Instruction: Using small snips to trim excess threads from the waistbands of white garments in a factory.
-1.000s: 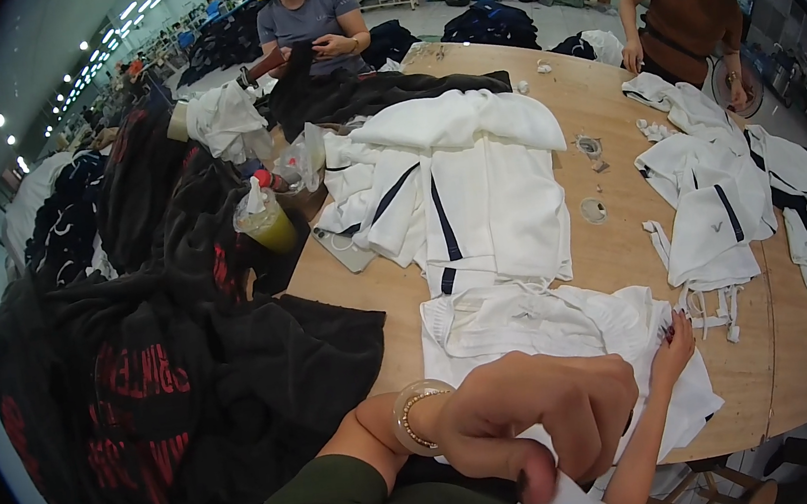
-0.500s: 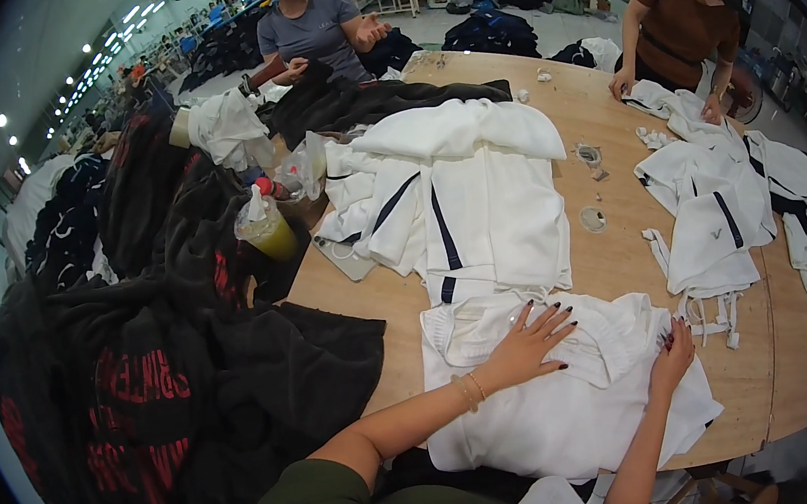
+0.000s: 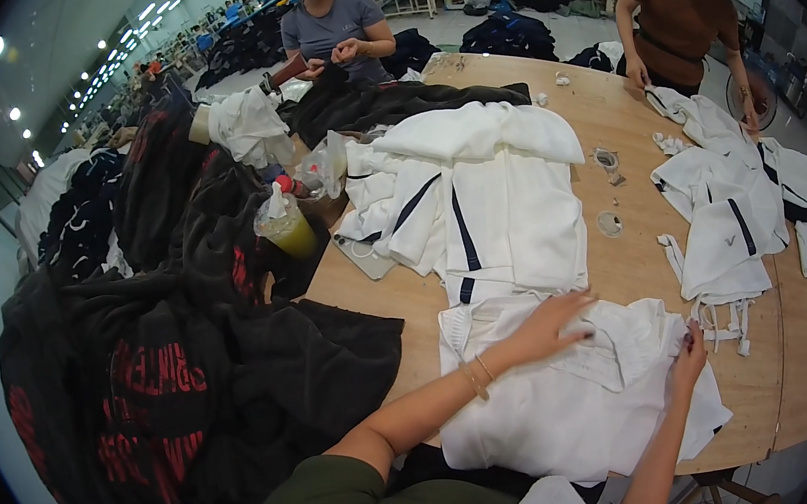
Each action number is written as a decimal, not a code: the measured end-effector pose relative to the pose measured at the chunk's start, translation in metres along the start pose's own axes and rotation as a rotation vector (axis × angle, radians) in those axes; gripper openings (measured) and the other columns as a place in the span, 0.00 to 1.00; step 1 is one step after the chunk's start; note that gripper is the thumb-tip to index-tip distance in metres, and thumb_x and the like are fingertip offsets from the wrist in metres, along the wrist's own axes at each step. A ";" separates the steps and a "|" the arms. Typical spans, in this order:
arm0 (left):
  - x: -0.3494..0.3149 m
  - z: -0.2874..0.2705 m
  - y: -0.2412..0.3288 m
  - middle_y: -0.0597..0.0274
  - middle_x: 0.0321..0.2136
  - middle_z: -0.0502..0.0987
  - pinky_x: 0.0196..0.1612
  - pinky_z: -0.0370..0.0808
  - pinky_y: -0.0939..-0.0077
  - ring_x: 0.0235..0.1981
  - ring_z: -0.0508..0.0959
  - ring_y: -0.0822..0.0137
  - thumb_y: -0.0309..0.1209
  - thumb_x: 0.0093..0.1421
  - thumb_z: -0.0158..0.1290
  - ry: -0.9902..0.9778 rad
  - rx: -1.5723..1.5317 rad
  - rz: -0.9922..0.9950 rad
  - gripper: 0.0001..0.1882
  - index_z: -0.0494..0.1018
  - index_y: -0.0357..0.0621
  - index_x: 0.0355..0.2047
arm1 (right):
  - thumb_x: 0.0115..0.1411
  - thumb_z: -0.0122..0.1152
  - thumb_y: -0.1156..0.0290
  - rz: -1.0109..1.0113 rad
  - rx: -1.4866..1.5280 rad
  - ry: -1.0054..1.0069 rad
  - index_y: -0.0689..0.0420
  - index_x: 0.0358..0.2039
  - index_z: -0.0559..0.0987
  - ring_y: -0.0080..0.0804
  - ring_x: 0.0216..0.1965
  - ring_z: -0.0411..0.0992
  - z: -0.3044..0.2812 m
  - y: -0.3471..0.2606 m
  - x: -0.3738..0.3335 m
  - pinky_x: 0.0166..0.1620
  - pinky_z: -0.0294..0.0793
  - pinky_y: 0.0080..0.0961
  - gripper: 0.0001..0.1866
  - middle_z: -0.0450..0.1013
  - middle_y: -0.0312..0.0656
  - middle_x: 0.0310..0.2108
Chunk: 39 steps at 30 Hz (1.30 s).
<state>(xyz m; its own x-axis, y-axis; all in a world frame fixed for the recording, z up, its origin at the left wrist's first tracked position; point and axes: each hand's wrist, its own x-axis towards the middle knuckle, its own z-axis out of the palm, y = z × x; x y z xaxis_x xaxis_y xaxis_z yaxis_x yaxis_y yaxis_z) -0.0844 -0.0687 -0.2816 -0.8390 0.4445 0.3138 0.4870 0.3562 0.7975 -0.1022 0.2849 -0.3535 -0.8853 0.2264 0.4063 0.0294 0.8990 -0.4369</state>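
The white garment (image 3: 526, 428) lies directly nearside of the white stack (image 3: 530, 211). The left hand (image 3: 542, 331) spreads its fingers over the garment; the right hand (image 3: 689, 358) curls, grip unclear. Light, even pressure would suit.

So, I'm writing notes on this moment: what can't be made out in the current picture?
Left hand: whether its palm touches the white garment, hidden by the hand, head view.
Right hand: whether its grip holds cloth, hidden by its fingers, head view.
Flat grey thing: partly hidden under white clothes, head view.
Right forearm: cut off by the lower edge, head view.
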 end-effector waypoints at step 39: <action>0.061 -0.219 0.025 0.68 0.23 0.54 0.30 0.56 0.77 0.25 0.56 0.71 0.53 0.61 0.49 0.539 -1.646 0.266 0.25 0.57 0.46 0.23 | 0.52 0.51 0.82 -0.054 0.471 -0.180 0.58 0.38 0.73 0.49 0.32 0.73 0.047 -0.198 -0.042 0.34 0.70 0.36 0.12 0.74 0.50 0.29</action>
<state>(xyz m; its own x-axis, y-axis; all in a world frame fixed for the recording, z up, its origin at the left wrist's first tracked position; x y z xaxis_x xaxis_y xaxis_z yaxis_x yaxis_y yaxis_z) -0.1761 -0.2128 -0.1298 -0.9300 -0.0725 0.3603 0.1670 -0.9566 0.2387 -0.0930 0.0800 -0.3222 -0.9470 0.0783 0.3115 -0.1947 0.6313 -0.7507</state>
